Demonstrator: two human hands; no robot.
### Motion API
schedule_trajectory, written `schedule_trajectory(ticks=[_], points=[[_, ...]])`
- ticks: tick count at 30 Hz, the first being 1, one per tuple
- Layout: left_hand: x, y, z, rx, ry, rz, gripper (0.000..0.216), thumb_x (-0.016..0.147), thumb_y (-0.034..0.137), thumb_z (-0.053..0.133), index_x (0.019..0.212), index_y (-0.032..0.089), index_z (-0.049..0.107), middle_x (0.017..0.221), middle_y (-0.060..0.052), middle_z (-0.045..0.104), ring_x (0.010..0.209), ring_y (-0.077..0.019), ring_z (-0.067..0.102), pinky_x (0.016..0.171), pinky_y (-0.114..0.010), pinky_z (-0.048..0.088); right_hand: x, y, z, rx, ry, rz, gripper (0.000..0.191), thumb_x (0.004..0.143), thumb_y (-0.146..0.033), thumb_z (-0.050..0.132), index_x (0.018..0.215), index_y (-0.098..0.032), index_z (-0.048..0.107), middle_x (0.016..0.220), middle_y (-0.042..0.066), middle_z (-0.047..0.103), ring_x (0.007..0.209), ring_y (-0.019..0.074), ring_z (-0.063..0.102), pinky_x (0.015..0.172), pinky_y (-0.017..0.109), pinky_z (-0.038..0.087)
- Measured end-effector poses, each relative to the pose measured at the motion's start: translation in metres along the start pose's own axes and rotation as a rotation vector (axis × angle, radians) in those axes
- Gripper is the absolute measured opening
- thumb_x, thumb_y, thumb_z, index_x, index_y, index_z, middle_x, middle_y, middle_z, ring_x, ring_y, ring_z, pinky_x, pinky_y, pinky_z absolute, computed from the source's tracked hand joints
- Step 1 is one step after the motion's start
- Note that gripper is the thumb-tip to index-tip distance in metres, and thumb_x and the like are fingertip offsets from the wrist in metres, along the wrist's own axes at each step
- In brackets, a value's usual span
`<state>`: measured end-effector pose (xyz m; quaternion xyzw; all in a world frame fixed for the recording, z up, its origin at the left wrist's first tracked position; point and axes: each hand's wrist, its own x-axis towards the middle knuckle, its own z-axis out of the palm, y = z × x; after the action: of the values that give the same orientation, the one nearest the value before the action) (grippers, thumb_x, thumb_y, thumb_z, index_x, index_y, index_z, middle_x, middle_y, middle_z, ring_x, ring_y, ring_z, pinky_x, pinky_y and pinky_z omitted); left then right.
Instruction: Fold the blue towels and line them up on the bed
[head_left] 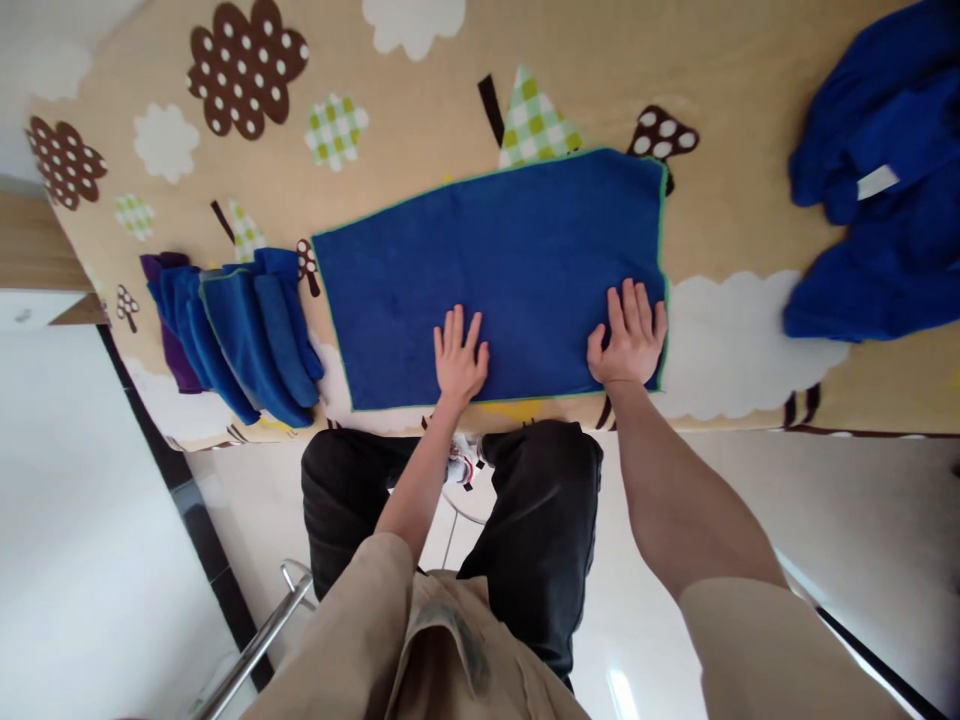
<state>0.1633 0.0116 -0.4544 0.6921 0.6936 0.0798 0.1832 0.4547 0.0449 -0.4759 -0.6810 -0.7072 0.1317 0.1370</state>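
Note:
A blue towel (495, 260) with a green edge lies spread flat on a tan patterned surface (420, 150). My left hand (459, 358) rests flat on the towel near its front edge, fingers stretched out and slightly apart. My right hand (631, 335) lies flat on the towel's front right corner, fingers extended too. Neither hand grips anything.
A stack of folded blue towels (251, 335) over a purple one (171, 330) sits at the left. A heap of loose blue cloth (877, 180) lies at the far right. My dark trousers (540, 520) and a metal stool bar (255, 645) are below the surface's edge.

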Motion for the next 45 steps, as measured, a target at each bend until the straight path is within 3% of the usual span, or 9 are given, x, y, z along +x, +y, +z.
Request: schedule_trajectory(ticks=[6,10,14,17,21,34,39,42,45], points=[[-0.026,-0.106,-0.045,0.131,0.137,-0.389,0.065,0.109,0.038,0.036,0.169,0.014,0.037,0.180,-0.013,0.017,0.169,-0.0277,0.011,0.137,-0.054,0.009,0.000,0.000,0.001,-0.011,-0.012,-0.001,0.073,0.091,-0.026,0.046,0.163,-0.012,0.045,0.170,0.018,0.041,0.161,0.0359,0.035,0.129,0.068,0.026],[-0.024,-0.143,-0.060,0.153,0.189,-0.532,0.067,0.107,0.035,0.035,0.170,0.013,0.033,0.180,-0.013,0.017,0.169,-0.0278,0.012,0.137,-0.054,0.008,0.000,0.001,0.001,-0.014,-0.010,-0.002,0.074,0.090,-0.026,0.047,0.163,-0.011,0.045,0.170,0.019,0.041,0.160,0.0362,0.036,0.129,0.067,0.026],[-0.023,-0.132,-0.057,0.150,0.232,-0.580,0.068,0.106,0.034,0.035,0.170,0.009,0.033,0.180,-0.017,0.014,0.169,-0.0297,0.006,0.137,-0.056,0.004,0.000,0.000,0.002,0.009,0.016,0.000,0.071,0.093,-0.028,0.046,0.162,-0.012,0.048,0.169,0.017,0.044,0.160,0.0344,0.037,0.131,0.065,0.026],[-0.032,-0.105,-0.040,0.104,0.198,-0.397,0.067,0.106,0.034,0.036,0.168,0.009,0.038,0.180,-0.017,0.016,0.169,-0.0277,0.006,0.138,-0.053,0.005,-0.001,0.000,0.002,0.006,0.018,-0.002,0.070,0.093,-0.028,0.047,0.162,-0.013,0.048,0.169,0.016,0.045,0.161,0.0329,0.037,0.132,0.063,0.026],[-0.043,-0.082,-0.021,0.054,0.208,-0.267,0.063,0.103,0.028,0.034,0.162,0.011,0.048,0.174,-0.014,0.036,0.166,-0.0225,0.023,0.138,-0.047,0.012,-0.002,-0.001,0.002,-0.020,0.021,0.015,0.071,0.093,-0.027,0.045,0.163,-0.014,0.047,0.169,0.016,0.045,0.161,0.0318,0.037,0.131,0.062,0.027],[-0.038,-0.091,-0.015,-0.133,0.218,-0.321,0.070,0.087,0.026,0.050,0.156,0.011,0.055,0.170,-0.017,0.042,0.163,-0.0317,0.031,0.135,-0.056,0.015,-0.002,-0.017,-0.006,-0.122,-0.016,0.075,0.068,0.098,-0.031,0.033,0.164,-0.017,0.047,0.167,0.015,0.047,0.162,0.0273,0.037,0.132,0.059,0.031],[-0.039,-0.095,-0.012,-0.240,0.224,-0.320,0.073,0.082,0.026,0.056,0.154,0.014,0.058,0.169,-0.017,0.044,0.162,-0.0358,0.033,0.134,-0.059,0.016,0.025,-0.077,-0.003,-0.044,-0.035,0.276,0.070,0.100,-0.030,0.029,0.168,-0.017,0.038,0.174,0.018,0.033,0.166,0.0354,0.024,0.129,0.076,0.020],[-0.039,-0.097,-0.009,-0.275,0.250,-0.316,0.075,0.080,0.025,0.057,0.154,0.014,0.057,0.169,-0.017,0.044,0.162,-0.0370,0.032,0.133,-0.062,0.015,0.058,-0.143,0.010,0.007,-0.208,-0.006,0.067,0.106,-0.040,0.034,0.170,-0.020,0.034,0.180,0.010,0.019,0.170,0.0308,0.010,0.135,0.068,0.013],[-0.038,-0.098,-0.007,-0.268,0.249,-0.308,0.075,0.079,0.025,0.058,0.154,0.015,0.057,0.169,-0.018,0.044,0.162,-0.0371,0.032,0.133,-0.063,0.016,0.092,-0.200,0.026,0.011,-0.377,-0.274,0.063,0.110,-0.041,0.032,0.171,-0.025,0.033,0.181,0.002,0.015,0.170,0.0259,0.003,0.138,0.057,0.006]])
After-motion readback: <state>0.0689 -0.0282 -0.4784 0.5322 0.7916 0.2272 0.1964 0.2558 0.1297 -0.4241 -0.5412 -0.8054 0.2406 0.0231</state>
